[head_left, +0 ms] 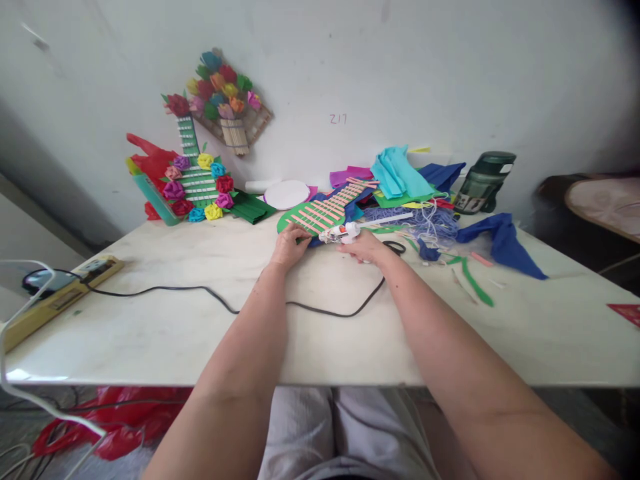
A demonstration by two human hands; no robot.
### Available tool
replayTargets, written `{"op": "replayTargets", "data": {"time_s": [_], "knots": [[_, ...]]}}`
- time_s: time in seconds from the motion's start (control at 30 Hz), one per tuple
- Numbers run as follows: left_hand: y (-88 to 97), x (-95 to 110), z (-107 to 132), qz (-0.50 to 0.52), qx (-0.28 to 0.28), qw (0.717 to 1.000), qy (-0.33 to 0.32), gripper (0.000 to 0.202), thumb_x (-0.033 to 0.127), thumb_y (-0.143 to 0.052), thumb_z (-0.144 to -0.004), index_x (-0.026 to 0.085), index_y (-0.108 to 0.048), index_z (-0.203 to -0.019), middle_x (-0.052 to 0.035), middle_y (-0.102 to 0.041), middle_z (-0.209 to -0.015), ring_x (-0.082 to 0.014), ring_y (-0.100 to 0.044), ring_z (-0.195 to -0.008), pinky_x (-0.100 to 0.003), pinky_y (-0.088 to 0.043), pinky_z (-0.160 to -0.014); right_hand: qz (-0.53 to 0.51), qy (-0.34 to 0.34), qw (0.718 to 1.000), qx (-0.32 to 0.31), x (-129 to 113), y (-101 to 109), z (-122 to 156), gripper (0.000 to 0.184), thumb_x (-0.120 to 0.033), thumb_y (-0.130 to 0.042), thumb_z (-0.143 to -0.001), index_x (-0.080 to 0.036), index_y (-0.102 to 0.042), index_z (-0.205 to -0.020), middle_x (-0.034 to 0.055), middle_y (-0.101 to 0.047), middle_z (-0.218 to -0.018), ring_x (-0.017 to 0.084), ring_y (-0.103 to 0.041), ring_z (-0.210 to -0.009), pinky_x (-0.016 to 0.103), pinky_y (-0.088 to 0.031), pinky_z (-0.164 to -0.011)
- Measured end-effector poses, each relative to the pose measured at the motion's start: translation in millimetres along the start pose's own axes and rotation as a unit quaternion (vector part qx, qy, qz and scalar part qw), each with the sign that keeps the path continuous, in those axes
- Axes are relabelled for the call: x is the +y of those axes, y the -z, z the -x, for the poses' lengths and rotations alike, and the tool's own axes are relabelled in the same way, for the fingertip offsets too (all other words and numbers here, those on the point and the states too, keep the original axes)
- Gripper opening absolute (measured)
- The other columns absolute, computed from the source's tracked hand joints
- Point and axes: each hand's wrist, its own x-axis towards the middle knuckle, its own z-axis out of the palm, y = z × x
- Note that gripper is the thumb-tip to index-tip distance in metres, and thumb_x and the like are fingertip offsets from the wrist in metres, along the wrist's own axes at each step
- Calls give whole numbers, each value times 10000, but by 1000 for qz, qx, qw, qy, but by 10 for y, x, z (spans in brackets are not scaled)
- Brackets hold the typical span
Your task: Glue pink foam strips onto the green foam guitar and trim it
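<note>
My left hand (289, 245) rests with bent fingers on the near edge of a green guitar-shaped paper piece (320, 212) crossed by pink strips. My right hand (364, 248) is wrapped round a white glue gun (341, 233), whose nozzle points left toward the green piece. The gun's black cord (210, 291) trails left across the white table (150, 333) to a power strip (60, 293).
Coloured paper scraps (400, 175), blue felt (503, 241) and green strips (475, 285) pile at the back right beside a dark green bottle (483, 181). Two paper-flower crafts (197, 187) lean on the wall at the back left. A white disc (287, 194) lies behind the green piece.
</note>
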Motion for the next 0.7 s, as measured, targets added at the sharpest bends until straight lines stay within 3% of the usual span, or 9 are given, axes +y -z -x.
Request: {"op": "replayTargets", "data": {"time_s": [0.23, 0.47, 0.7], "knots": [[-27, 9, -35, -36, -20, 999, 30, 151, 175, -559, -797, 177, -705, -759, -76, -687, -927, -175, -635, -879, -288, -495, -837, -3, -45, 999, 13, -110, -48, 45, 151, -215, -678, -709, -172, -541, -660, -36, -503, -493, 61, -391, -371, 195, -355, -345], [-49, 50, -44, -73, -26, 996, 34, 156, 154, -558, -802, 170, -711, -777, -80, -686, -968, -189, -639, -874, -274, -489, -787, 55, -80, 995, 25, -56, -131, -39, 189, -326, -700, -689, -172, -624, -768, 6, -600, -591, 107, -511, -429, 214, -397, -376], [-85, 25, -30, -73, -25, 997, 21, 177, 135, -536, -800, 191, -700, -764, -65, -679, -946, -189, -626, -877, -275, -479, -787, 174, 3, 983, 51, 11, -128, -52, 278, -421, -689, -683, -176, -687, -813, 57, -673, -712, 190, -646, -670, 252, -481, -559]]}}
